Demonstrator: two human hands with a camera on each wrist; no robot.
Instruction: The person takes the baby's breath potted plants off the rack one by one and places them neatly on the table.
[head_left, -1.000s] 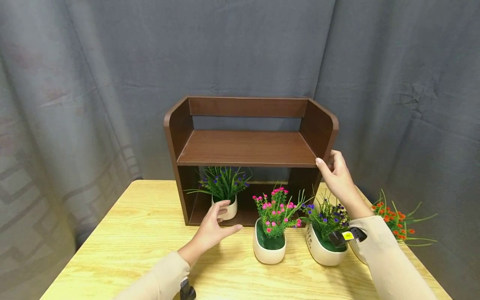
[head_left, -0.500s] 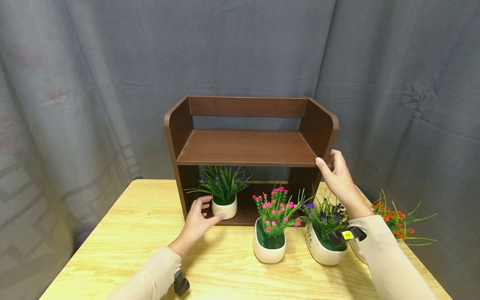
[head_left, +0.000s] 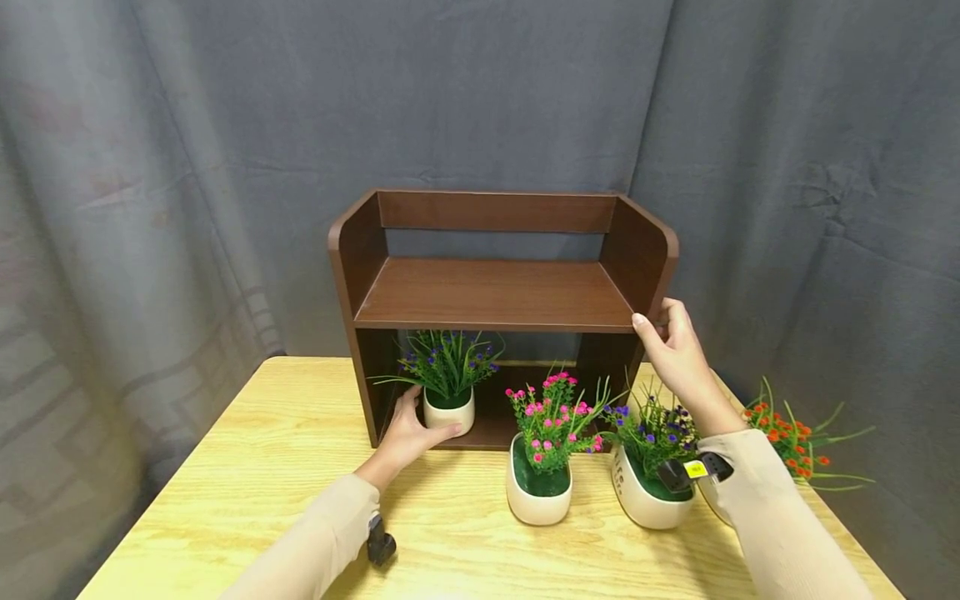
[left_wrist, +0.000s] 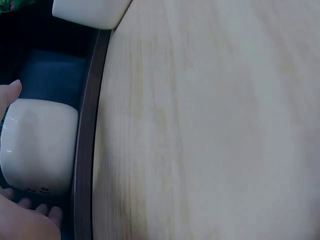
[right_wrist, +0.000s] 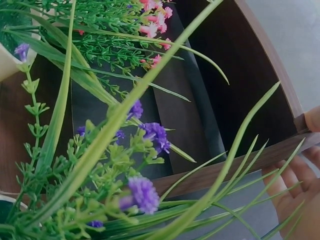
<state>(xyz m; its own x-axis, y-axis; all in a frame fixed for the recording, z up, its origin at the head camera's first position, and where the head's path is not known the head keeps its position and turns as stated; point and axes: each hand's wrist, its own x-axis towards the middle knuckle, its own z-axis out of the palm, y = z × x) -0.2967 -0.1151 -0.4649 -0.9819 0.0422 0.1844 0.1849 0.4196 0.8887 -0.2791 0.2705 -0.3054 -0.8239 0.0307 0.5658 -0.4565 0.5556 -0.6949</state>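
Observation:
On the lower level of a dark brown two-tier shelf [head_left: 495, 292] stands a white pot [head_left: 450, 415] with purple flowers and long green blades. My left hand [head_left: 405, 435] is around this pot, its thumb across the front and fingers at the left side. In the left wrist view, the thumb and fingertips lie at opposite sides of the white pot [left_wrist: 40, 145]. My right hand [head_left: 678, 358] grips the shelf's right side panel, thumb on the front edge and fingers outside. The right wrist view shows that hand [right_wrist: 295, 192] partly behind grass blades.
In front of the shelf stand a pink-flowered pot [head_left: 540, 500] and a purple-flowered pot [head_left: 651, 504]. An orange-flowered plant [head_left: 783, 437] is partly hidden by the right sleeve. All are on a light wooden table [head_left: 225, 467]; grey curtains [head_left: 480, 100] hang behind.
My left hand has moved left and in toward the shelf, from in front of the pot to around its left side. The right hand stays on the side panel.

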